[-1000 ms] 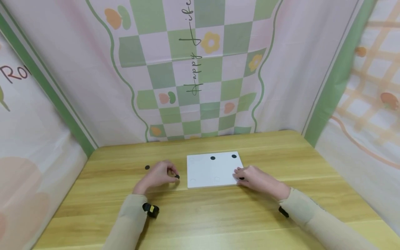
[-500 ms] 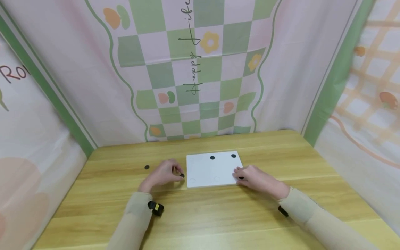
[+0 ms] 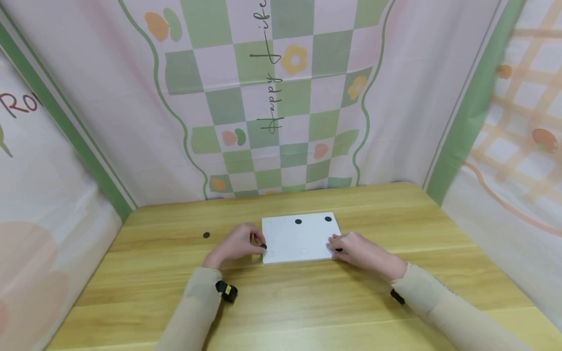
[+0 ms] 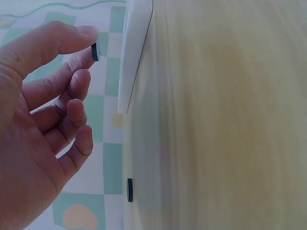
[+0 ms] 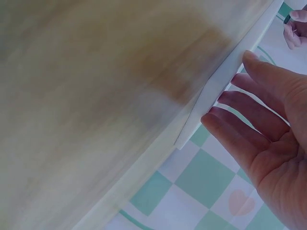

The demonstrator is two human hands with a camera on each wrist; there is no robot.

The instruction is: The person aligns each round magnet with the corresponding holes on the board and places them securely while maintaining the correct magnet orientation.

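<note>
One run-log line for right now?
left hand: pinching black disc; right hand: on white board, right side; board's far-edge discs: two; loose disc: on table, left of board

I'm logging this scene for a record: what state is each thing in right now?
White board: flat on the wooden table
Left hand: pinching a disc
Held disc: raised, clear of the white board
Right hand: touching the white board
Near right disc: partly covered by the right hand
Far middle disc: flat, uncovered
Far right disc: flat, uncovered
Loose disc: flat on the wooden table
</note>
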